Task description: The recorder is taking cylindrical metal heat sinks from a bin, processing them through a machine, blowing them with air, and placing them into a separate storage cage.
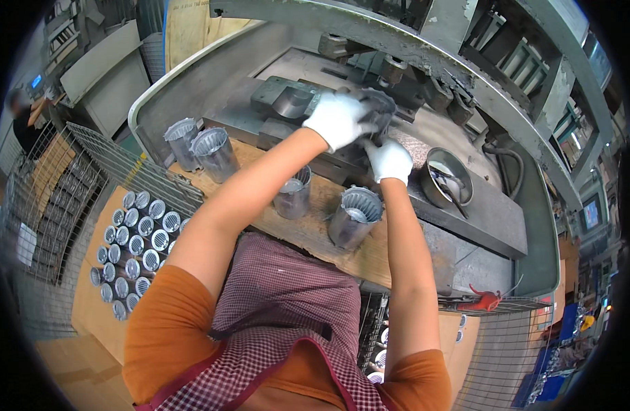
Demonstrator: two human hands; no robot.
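Observation:
Over the machine bed, a dark grey ribbed metal cylinder is smeared by motion. My left hand, in a white glove, is closed on its left side. My right hand, gloved in white too, grips its lower end, with part of the fingers hidden or blurred. Left of them sits a grey metal fixture with a rounded hollow. Between my forearms, a finned cylinder and another cylinder stand upright on a wooden board. Two more cylinders stand at the board's left end.
A metal bowl with a brush-like tool rests on the right of the bed. The press frame spans overhead. At lower left, rows of finished-looking cylinders stand on cardboard inside a wire cage. A red clamp-like thing hangs at right.

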